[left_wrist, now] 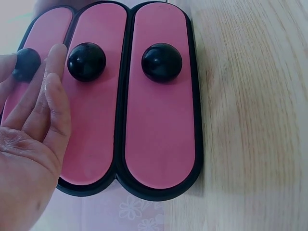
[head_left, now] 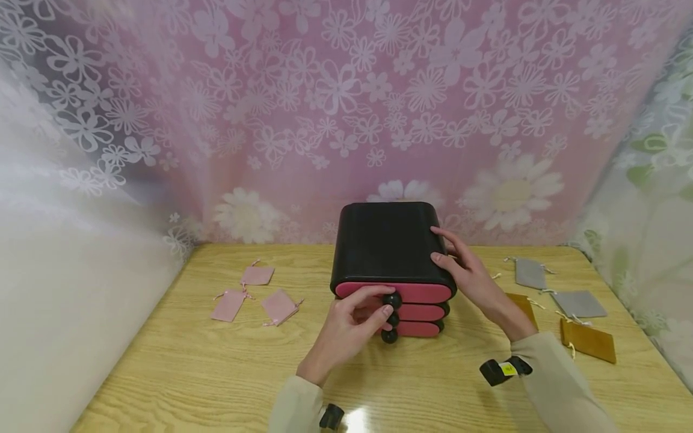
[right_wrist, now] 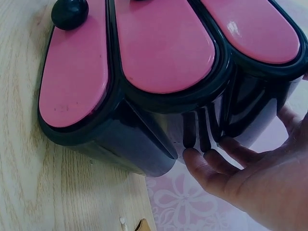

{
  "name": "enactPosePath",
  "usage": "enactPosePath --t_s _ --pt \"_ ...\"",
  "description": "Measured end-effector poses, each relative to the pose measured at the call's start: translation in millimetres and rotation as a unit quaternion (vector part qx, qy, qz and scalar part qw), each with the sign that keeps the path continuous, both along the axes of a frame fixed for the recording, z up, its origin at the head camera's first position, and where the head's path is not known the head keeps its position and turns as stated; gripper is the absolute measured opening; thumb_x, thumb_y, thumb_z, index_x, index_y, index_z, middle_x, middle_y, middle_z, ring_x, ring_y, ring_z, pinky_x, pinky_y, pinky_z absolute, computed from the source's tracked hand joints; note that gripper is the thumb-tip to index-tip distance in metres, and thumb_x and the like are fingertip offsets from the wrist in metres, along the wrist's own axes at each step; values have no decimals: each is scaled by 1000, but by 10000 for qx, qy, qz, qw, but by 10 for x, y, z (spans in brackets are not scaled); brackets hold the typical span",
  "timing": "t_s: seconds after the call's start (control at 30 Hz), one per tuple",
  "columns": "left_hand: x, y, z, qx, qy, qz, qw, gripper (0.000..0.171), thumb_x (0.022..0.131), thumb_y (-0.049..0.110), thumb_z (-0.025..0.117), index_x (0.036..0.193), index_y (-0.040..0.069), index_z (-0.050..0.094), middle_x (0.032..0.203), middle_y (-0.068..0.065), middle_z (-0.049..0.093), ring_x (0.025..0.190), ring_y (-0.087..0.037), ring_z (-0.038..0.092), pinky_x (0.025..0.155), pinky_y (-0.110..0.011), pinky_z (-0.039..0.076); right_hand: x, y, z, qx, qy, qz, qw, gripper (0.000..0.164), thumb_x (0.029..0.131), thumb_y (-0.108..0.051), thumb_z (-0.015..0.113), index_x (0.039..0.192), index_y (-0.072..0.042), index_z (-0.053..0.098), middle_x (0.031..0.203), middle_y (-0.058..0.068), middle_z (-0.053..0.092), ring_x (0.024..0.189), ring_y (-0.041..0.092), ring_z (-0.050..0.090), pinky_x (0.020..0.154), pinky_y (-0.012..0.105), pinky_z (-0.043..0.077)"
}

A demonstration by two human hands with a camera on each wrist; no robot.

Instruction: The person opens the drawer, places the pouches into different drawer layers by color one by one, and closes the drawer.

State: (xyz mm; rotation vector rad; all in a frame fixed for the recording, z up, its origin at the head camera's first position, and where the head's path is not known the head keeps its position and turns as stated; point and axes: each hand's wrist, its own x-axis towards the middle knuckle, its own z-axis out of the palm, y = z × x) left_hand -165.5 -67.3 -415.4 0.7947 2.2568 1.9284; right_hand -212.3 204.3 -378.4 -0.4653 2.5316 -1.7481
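Two sleeves (head_left: 557, 379) at six o'clock; our left hand (head_left: 342, 332) seemingly pinches one of three knobs (head_left: 392, 301); right hand (head_left: 479, 278), uncurled, touches cabinet (head_left: 387, 240).

Wood-grain worktop (head_left: 178, 379) before a pink sheet (head_left: 400, 114) with white flowers; paler floral sheets (head_left: 663, 240) flank it; light glints near the front.
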Motion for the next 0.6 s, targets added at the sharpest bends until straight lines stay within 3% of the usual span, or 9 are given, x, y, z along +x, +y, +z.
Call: enactPosePath --t_s 0.17,0.37,0.6 --pt "-2 3 10 -59 46 30 10000 33 100 27 68 132 33 65 108 -7 75 82 -16 76 79 -46 62 -13 -1 20 -7 -41 38 10000 59 110 -34 44 164 -28 22 153 27 41 133 43 51 87 23 54" --pt "17 -3 6 -147 206 114 9996 32 99 26 70 130 32 66 105 -3 76 82 -16 76 77 -31 61 -22 -12 11 -36 -38 100 9999 58 110 -33 43 164 -26 21 153 28 38 132 45 50 86 24 54" --pt "46 -12 -11 -158 329 108 9993 32 98 27 71 130 31 67 103 -4 76 81 -25 75 77 -29 61 -17 -11 0 -127 -99 141 9998 58 111 -33 42 164 -25 19 152 29 36 131 46 49 86 23 55"
